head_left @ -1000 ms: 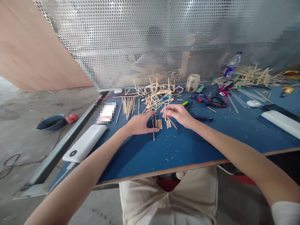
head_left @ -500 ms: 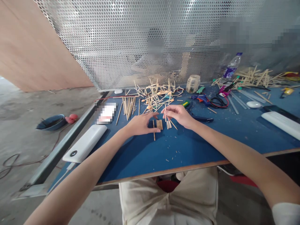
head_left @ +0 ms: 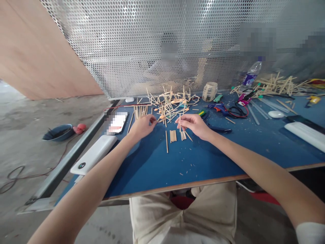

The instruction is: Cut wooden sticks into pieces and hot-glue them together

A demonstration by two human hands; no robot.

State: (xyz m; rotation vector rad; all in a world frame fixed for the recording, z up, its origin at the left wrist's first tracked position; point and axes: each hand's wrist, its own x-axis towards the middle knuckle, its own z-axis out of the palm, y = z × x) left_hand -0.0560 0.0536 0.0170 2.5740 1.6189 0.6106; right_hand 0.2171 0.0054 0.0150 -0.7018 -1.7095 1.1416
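Observation:
My right hand [head_left: 193, 123] pinches a thin wooden stick [head_left: 180, 122] upright between thumb and fingers. Just under it lie a few short pale stick pieces [head_left: 183, 135] and a slanted stick [head_left: 188, 136]. To their left is a neat row of short sticks [head_left: 173, 136], with a longer single stick [head_left: 167, 141] beside it. My left hand [head_left: 143, 127] is at the near end of a bundle of sticks [head_left: 140, 110], its fingers curled towards the thumb. Whatever lies between those fingertips is hidden.
Behind the hands is a tangled heap of joined sticks [head_left: 172, 101]. A roll of tape [head_left: 210, 91], a blue glue gun [head_left: 221, 108] and dark-handled pliers [head_left: 219, 129] lie to the right. A white power bank [head_left: 93, 156] and a phone [head_left: 118, 122] are at left. Perforated metal [head_left: 142, 44] stands behind.
My left hand has moved left and away from the row of short sticks towards the bundle, and its fingers have curled. My right hand stays nearly still, with the stick in it.

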